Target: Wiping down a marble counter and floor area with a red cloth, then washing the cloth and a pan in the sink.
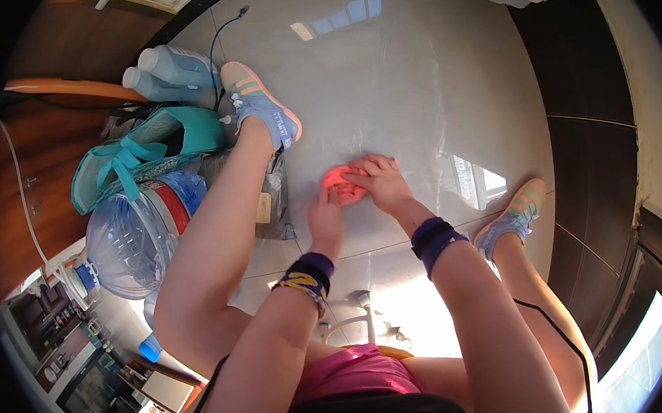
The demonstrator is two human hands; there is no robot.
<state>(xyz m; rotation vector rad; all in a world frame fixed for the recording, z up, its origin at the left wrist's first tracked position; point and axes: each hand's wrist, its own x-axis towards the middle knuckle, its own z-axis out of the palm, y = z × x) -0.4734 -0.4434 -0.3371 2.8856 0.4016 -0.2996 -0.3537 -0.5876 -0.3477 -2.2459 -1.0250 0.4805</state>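
A bright coral-pink cloth (336, 178) lies bunched up on the grey tiled floor (369, 89), between my feet. My left hand (326, 218) pinches its near left edge with the fingertips. Over its right side is my right hand (386, 182), fingers curled onto the fabric and partly hiding it. Both wrists wear dark purple bands, the left one with a yellow pattern.
To my left stand a large clear plastic water bottle (123, 244), a teal bag (202, 129), a grey plastic bag (277, 190) and two pale-blue jugs (174, 70). A blue cable (215, 47) trails nearby. My sneakers (263, 107) flank the cloth. Dark cabinet panels (588, 177) line the right.
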